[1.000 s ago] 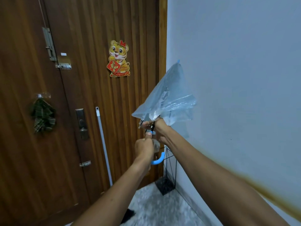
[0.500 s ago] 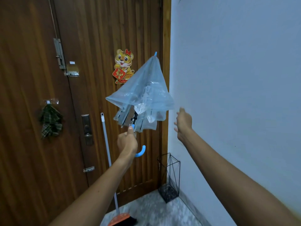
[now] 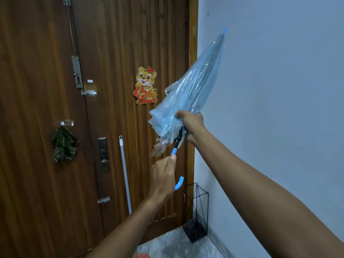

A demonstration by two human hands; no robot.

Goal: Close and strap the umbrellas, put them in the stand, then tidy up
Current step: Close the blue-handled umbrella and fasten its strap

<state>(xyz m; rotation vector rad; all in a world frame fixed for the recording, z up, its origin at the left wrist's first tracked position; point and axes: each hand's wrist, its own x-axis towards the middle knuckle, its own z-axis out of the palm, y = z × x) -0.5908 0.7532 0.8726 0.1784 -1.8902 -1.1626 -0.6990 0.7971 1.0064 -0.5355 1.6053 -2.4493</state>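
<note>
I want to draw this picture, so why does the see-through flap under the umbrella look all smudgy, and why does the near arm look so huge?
Head view: the loose flap is smeared, likely motion blur, while the umbrella above the right hand stays fairly sharp. Head view: the wide-angle lens stretches whatever is near the edges, so the close forearm looks oversized.
</note>
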